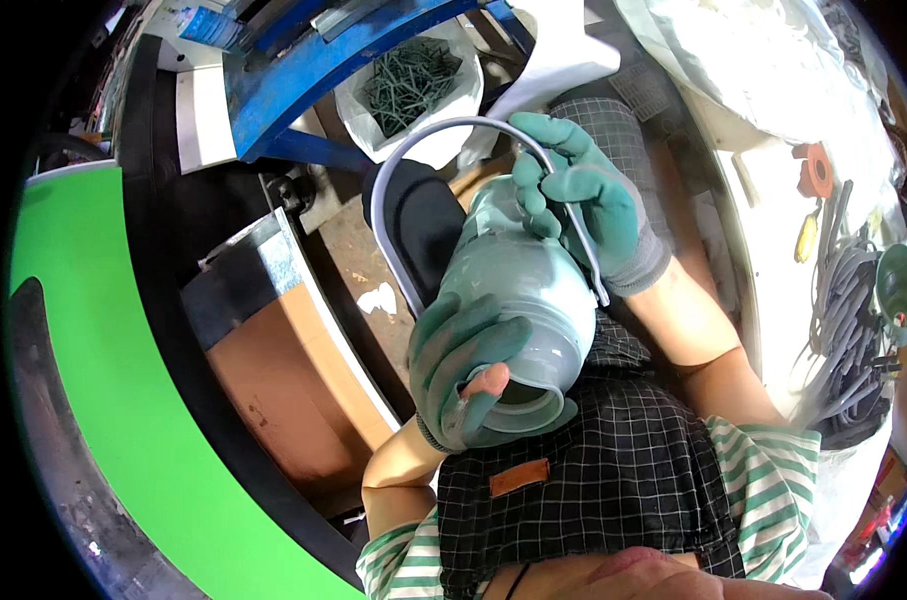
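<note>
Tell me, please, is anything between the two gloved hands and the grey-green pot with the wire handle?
Nothing visible stands between them. The left hand grips the pot near its open rim, and one fingertip shows through a hole in the glove. The right hand touches the wire handle at the pot's other end, with only the gloves in between.

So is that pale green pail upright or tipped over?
Tipped: the pail lies on its side in the lap, its open rim toward the person, left hand gripping it.
</note>
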`<action>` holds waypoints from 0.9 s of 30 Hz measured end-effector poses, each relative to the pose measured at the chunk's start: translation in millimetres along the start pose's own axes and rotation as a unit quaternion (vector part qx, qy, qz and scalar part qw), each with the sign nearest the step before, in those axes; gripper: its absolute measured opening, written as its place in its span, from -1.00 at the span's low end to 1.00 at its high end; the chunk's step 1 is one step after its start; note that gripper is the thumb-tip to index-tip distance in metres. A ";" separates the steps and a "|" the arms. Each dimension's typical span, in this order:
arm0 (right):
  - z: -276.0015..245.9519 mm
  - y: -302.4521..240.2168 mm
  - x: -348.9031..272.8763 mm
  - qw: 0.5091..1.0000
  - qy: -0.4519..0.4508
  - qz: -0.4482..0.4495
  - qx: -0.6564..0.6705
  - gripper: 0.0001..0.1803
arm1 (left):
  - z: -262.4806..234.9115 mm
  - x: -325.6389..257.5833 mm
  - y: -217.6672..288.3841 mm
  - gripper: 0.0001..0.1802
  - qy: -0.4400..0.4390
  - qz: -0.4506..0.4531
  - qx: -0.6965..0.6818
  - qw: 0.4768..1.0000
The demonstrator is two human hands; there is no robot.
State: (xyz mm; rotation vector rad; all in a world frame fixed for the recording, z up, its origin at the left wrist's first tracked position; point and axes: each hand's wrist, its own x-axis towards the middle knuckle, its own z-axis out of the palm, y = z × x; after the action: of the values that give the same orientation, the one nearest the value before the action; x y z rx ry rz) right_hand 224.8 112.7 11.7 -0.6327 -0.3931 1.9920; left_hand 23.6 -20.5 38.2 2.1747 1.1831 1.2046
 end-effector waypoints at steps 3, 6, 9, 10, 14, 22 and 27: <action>10.5 -0.6 -7.6 0.995 -0.019 -0.077 -0.060 -0.51 | -4.9 1.1 -5.9 -0.16 -0.057 0.050 -0.014 0.997; 20.5 -2.5 -14.6 0.924 -0.162 -0.238 -0.253 -0.74 | -10.2 -9.8 -9.4 -0.34 -0.072 -0.135 -0.125 0.980; 13.3 -24.5 -11.1 0.836 -0.346 -0.299 -0.303 -0.71 | -2.5 -14.2 -7.6 -0.46 0.062 -0.385 -0.444 0.807; 17.9 -32.3 -26.7 0.896 -0.218 -0.277 -0.268 -0.58 | -0.9 -6.6 -11.8 -0.50 0.070 -0.288 -0.369 0.881; -29.8 -20.8 -15.4 0.854 0.051 -0.342 -0.388 -0.21 | -8.3 23.7 -33.1 -0.54 0.213 -0.102 -0.138 0.962; -108.3 -64.2 -121.2 0.885 0.241 -0.304 -0.258 -0.43 | -4.6 132.5 -78.4 -0.48 0.229 -0.013 0.025 0.973; -139.9 -196.7 -147.9 0.681 0.319 -0.653 -0.091 -0.49 | 28.0 150.3 -141.6 -0.27 0.111 -0.024 -0.027 0.993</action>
State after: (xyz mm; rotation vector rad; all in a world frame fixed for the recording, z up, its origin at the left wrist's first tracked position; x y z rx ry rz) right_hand 504.3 77.8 39.5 -0.7812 -0.4139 0.2950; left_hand 19.1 185.1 4.6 2.0010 1.2650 1.4711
